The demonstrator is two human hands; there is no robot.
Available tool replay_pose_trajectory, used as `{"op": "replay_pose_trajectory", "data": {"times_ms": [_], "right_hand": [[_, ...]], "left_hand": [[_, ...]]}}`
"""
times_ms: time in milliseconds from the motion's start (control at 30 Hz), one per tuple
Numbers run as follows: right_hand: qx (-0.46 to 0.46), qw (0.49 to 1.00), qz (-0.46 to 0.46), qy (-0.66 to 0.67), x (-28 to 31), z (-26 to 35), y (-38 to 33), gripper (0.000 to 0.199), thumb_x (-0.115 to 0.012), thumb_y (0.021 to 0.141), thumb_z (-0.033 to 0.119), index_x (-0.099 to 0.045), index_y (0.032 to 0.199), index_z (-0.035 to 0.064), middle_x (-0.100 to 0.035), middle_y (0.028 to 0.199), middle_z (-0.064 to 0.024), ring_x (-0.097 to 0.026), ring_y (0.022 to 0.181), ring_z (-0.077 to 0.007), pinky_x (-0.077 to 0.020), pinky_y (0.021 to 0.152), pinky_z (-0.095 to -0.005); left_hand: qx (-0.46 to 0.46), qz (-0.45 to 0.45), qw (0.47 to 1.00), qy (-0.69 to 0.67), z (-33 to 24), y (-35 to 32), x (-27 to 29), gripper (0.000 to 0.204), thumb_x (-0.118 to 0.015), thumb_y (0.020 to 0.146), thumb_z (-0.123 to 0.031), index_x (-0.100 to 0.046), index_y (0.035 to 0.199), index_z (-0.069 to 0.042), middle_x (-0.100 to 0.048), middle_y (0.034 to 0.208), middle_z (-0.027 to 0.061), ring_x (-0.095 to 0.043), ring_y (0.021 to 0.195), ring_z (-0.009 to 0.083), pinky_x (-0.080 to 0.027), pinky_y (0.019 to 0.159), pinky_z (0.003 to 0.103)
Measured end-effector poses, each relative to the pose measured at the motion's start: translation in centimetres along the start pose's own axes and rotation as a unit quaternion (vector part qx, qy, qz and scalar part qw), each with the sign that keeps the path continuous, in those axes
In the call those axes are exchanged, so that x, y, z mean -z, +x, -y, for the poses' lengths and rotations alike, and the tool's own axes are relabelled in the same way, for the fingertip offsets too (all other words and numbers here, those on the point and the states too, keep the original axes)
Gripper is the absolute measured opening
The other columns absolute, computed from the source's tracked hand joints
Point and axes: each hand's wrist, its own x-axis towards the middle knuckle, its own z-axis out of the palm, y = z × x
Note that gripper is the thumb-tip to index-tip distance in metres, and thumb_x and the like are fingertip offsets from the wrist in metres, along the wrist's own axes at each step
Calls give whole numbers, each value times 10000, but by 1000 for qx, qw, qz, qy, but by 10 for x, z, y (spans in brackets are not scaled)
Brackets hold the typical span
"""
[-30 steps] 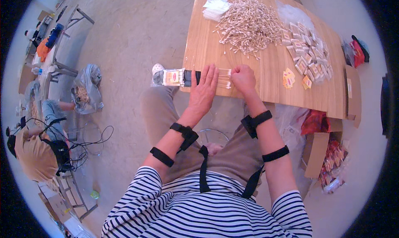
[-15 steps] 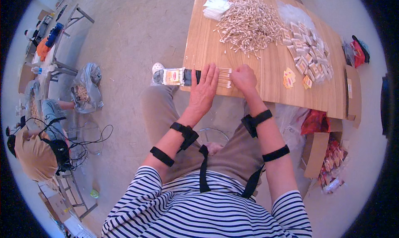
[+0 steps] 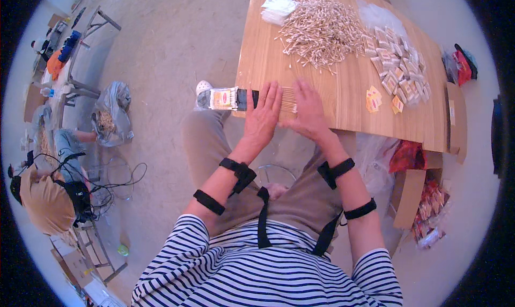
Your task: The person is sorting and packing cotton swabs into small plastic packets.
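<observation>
My left hand (image 3: 263,111) lies flat with fingers stretched over a black strip (image 3: 248,99) and a row of cotton swabs at the table's near left edge. Between my hands a part of that row of cotton swabs (image 3: 288,99) shows, laid side by side. Right of the row, my right hand (image 3: 308,114) has its fingers stretched out, slightly blurred, by the swab ends. Left of the black strip, a clear bag (image 3: 222,99) holds swabs and an orange-and-white card, reaching out past the table edge. What lies beneath my left palm is hidden.
A big heap of loose swabs (image 3: 322,28) covers the back of the wooden table (image 3: 343,100). Beside it lie filled packs (image 3: 399,65), loose cards (image 3: 374,99) and clear bags (image 3: 280,8). An opened carton (image 3: 406,200) stands below right. Another person (image 3: 51,200) sits at left.
My right hand has gone from a closed fist at the swab ends to stretched fingers, its thumb reaching left toward my left hand. My left hand stays in place.
</observation>
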Motion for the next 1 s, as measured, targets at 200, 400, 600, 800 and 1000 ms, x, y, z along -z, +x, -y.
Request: {"op": "replay_pose_trajectory", "data": {"times_ms": [200,400,600,800,1000], "right_hand": [[3,996,29,-82,-9,12,-13,1101,-895,606,332,-329,1489,-1,-284,1586,-176,-222,1493,-349,-208,1200,-547],[7,999,-16,-50,-16,10,-15,911,-818,698,230,-375,1454,-18,-319,1563,-197,-244,1483,-366,-223,1200,-524],[34,994,-84,-55,-31,20,-22,621,-610,824,130,-442,1385,-75,-372,1509,-270,-300,1449,-416,-223,1196,-530],[19,987,-75,-139,-39,11,-22,596,-555,864,146,-425,1405,-69,-361,1520,-267,-287,1454,-420,-212,1196,-539],[3,996,-42,-74,-27,21,-20,703,-653,807,160,-408,1430,-52,-344,1536,-251,-259,1470,-403,-200,1203,-527]], "left_hand": [[1,7,1000,5,-3,0,6,842,-634,741,0,-316,1519,-31,-269,1615,115,-234,1505,277,-107,1196,597],[-1,24,999,25,-9,-6,11,797,-612,772,-19,-322,1515,-23,-301,1594,125,-239,1502,284,-107,1195,592],[32,-28,998,46,-11,-6,-5,681,-546,854,-89,-346,1501,-25,-323,1582,130,-250,1498,290,-111,1191,594],[13,8,999,49,-15,-4,3,668,-538,857,-72,-352,1497,-20,-306,1590,147,-230,1507,298,-110,1189,598],[11,1,996,92,-13,-7,2,578,-515,893,-177,-436,1449,-41,-372,1556,128,-287,1483,276,-130,1189,608]]}}
